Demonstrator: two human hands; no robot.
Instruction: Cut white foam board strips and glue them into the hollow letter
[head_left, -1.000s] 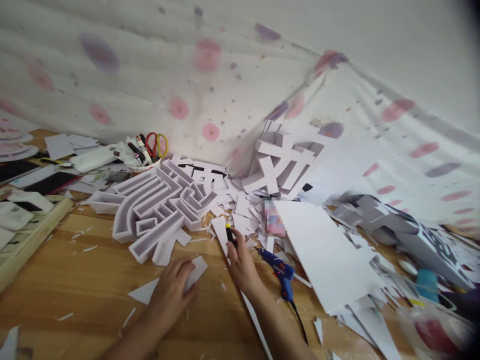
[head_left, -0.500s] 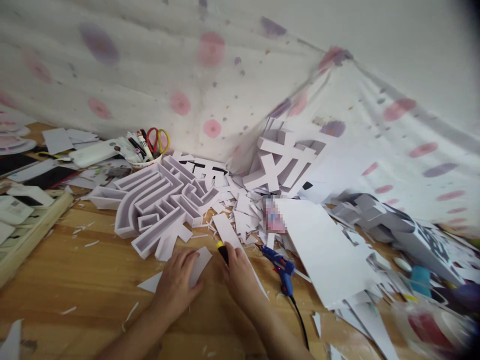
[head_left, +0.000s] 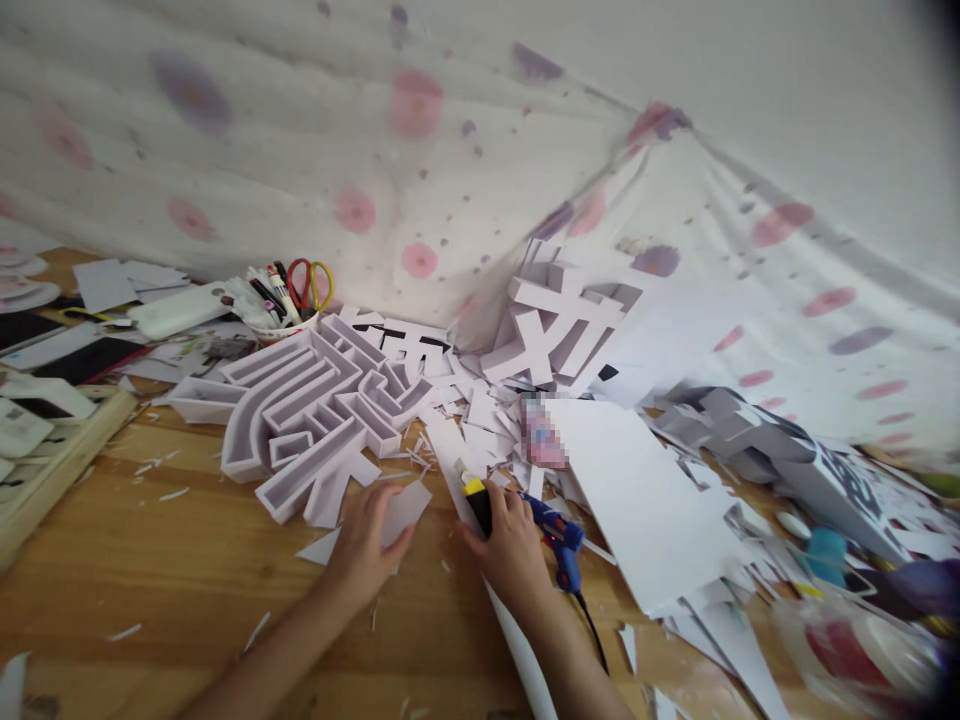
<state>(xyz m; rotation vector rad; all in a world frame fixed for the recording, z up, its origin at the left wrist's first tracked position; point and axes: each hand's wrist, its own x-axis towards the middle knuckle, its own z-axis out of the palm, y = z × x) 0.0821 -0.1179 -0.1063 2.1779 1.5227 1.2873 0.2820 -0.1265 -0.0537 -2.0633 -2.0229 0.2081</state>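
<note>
My left hand (head_left: 366, 535) is over a white board piece (head_left: 407, 508), thumb and fingers gripping it. Another pointed white end shows at the left of that hand. In my right hand (head_left: 516, 545) is a black and yellow utility knife (head_left: 477, 498), its blade end pointing away from me. Beneath the right hand runs a long white strip (head_left: 448, 445). Just right of it lies a blue hot glue gun (head_left: 559, 530) with a black cord. Beyond the left hand stands a white hollow letter form (head_left: 315, 400) with raised walls.
White scraps (head_left: 484, 410) litter the wooden table (head_left: 187, 600). A large white board (head_left: 637, 500) lies at right, near a plastic container (head_left: 847, 650). More built forms (head_left: 562, 320) stand at the back. Scissors (head_left: 309, 285) and pens fill a cup; a wooden rack (head_left: 60, 470) sits left.
My right hand and the knife have moved right, and the knife's blade end now shows over the long strip. My left hand has shifted slightly right with the board piece. The view has shifted a little.
</note>
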